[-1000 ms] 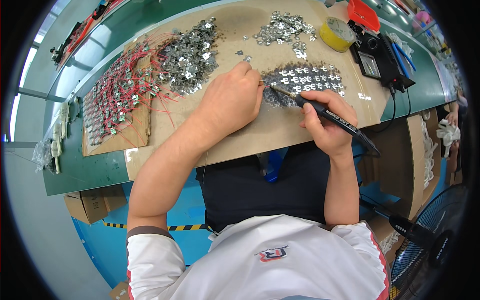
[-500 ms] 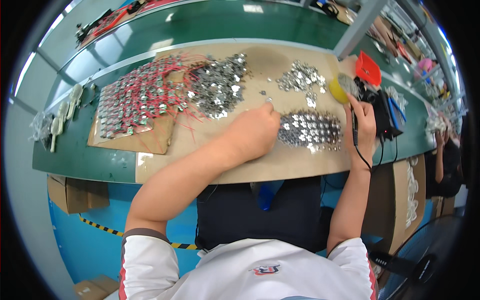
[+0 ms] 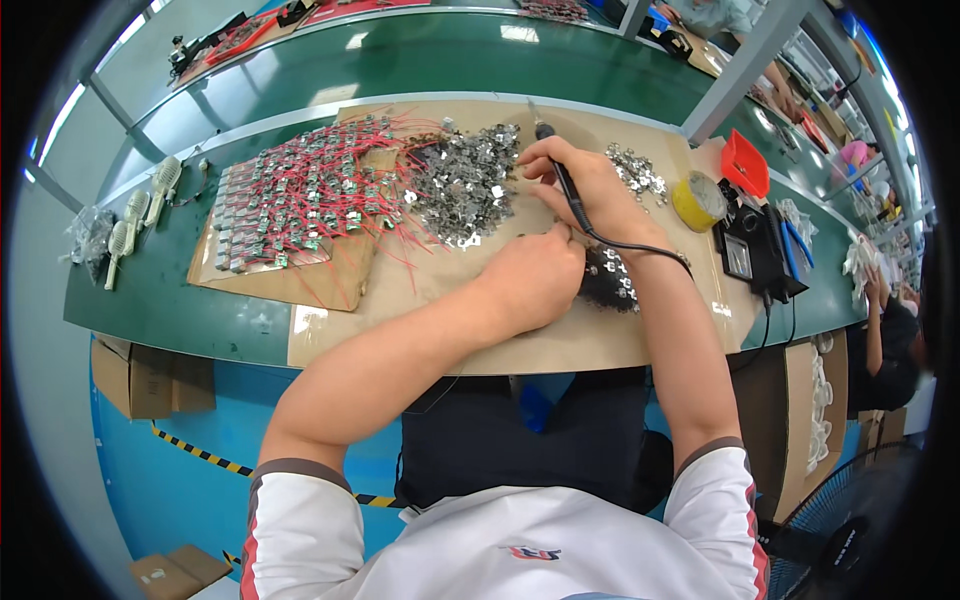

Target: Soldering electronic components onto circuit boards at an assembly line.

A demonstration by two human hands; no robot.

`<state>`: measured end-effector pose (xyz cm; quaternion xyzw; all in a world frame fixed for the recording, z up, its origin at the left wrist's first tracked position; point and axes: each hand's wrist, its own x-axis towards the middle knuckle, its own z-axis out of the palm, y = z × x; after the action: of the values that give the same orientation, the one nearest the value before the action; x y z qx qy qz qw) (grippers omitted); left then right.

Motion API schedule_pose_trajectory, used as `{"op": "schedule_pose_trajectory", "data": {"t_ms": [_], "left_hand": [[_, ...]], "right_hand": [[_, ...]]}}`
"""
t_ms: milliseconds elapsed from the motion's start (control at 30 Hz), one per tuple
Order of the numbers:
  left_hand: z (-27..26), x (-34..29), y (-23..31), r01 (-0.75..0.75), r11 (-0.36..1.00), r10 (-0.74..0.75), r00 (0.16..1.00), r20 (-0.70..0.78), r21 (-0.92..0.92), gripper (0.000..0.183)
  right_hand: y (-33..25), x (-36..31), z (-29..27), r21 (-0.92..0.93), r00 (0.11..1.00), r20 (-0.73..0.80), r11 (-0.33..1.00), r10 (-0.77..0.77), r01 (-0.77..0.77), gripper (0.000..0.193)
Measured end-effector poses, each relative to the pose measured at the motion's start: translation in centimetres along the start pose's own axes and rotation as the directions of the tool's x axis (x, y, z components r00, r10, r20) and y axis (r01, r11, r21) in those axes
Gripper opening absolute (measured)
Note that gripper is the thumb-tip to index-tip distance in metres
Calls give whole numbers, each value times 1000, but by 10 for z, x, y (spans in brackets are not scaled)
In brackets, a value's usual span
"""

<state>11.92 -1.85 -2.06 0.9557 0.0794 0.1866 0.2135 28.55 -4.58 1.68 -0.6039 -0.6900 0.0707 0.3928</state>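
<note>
Holds a soldering iron (image 3: pixel 571 195) in the right grip (image 3: pixel 603 190), with the fingers closed round its dark handle and the tip aimed up toward the far edge of the worktop (image 3: pixel 240 326). Has it in the air over a brown sheet (image 3: pixel 425 290), just right of a large heap of metal pieces (image 3: pixel 465 185). Trails the cable (image 3: pixel 625 243) back across the right wrist. Has the left grip (image 3: pixel 540 280) curled low over the sheet, knuckles up, next to rows of small metal parts (image 3: pixel 612 275), partly covered by the hand and the right forearm. Cannot tell the left grip's tightness, nor anything pinched in it, with the fingertips mostly hidden.

Has green circuit boards (image 3: pixel 290 200) with thin red wires massed on cardboard (image 3: pixel 335 287) to the left, and farther left some white brushes (image 3: pixel 163 178) near a plastic bag (image 3: pixel 88 232). Beyond the right hand, shows a smaller heap (image 3: pixel 637 172), then a yellow tape roll (image 3: pixel 708 195), a red tray (image 3: pixel 745 165) and a black box (image 3: pixel 770 265), with blue tweezers (image 3: pixel 797 243) beside it.
</note>
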Motion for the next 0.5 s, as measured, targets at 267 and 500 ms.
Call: {"op": "schedule_pose_trajectory", "data": {"t_ms": [267,500], "left_hand": [[0,-2,0,-27,999,26,1000,12,30,20],[0,-2,-1,19,999,-19,1000,-1,34,16]], "right_hand": [[11,18,14,24,982,179,997,64,-70,30],[14,8,10,-38,999,52,999,15,-13,28]]}}
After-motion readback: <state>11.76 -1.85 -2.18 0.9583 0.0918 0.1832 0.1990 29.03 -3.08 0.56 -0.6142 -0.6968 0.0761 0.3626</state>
